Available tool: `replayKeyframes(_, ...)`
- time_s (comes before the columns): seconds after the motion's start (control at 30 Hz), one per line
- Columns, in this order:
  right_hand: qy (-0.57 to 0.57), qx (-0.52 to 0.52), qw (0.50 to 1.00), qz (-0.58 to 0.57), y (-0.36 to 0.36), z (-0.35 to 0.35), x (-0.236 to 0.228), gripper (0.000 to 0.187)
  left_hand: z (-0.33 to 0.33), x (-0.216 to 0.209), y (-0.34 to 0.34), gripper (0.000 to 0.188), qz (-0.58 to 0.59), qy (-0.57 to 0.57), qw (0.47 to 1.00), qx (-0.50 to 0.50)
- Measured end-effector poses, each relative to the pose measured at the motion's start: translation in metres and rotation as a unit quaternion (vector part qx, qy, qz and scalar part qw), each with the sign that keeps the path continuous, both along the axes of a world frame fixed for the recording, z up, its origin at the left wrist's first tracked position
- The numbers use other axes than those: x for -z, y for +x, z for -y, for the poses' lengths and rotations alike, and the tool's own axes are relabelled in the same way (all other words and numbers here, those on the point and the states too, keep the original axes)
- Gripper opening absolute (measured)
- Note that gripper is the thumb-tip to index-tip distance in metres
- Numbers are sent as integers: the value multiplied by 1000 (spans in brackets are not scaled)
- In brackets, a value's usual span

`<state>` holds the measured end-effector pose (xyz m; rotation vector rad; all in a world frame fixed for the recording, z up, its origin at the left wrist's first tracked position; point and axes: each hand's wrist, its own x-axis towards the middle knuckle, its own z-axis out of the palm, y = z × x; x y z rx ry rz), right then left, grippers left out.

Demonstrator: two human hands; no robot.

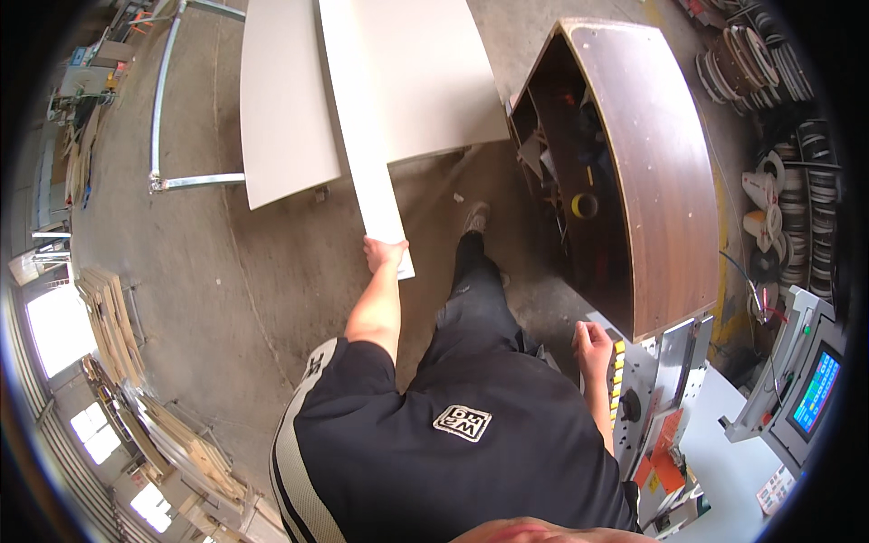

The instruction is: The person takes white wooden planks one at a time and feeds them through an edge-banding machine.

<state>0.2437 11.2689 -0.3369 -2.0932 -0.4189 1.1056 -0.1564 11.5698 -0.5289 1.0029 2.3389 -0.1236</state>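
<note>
Your left hand (384, 253) is closed around the near end of a long white strip panel (367, 127), which runs away from you over the concrete floor (272, 262) and across two wider white boards (290, 100) lying beyond it. Your right hand (593, 344) hangs loosely curled and empty, just beside the grey control panel with yellow buttons (634, 389). Gripped at one end only, the strip panel could sag, twist, or swing wide, and its far end could scrape the boards under it. To the right of the strip panel stands a brown cabinet (652, 163) with an open side, near enough that a swing that way could strike its edge. Your forward foot (475, 217) sits just right of the strip panel's near end, so a drop could land close to it. Left of the strip panel the floor lies open as far as a metal rail (163, 100), which gives you the widest room.
</note>
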Motion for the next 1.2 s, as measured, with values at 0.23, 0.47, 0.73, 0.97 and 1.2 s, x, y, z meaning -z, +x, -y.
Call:
replayKeyframes(0.23, 64, -85, 993, -56, -13, -59, -12, 18, 19, -10, -19, 64, 378, 130, 916, 33)
replayKeyframes(0.47, 86, -187, 975, -80, -30, -110, -1, 44, 25, -123, 103, 42, 623, -17, 782, 8)
replayKeyframes(0.73, 250, 160, 927, -228, 8, -88, -26, 48, 75, -242, 251, 40, 693, -195, 679, 144)
replayKeyframes(0.97, 331, 300, 892, -66, 157, -42, -55, 30, -7, -268, 350, 37, 673, -152, 653, 313)
replayKeyframes(1.2, 292, 338, 895, 1, 249, 30, -138, 35, -140, -287, 412, 52, 409, 263, 577, 656)
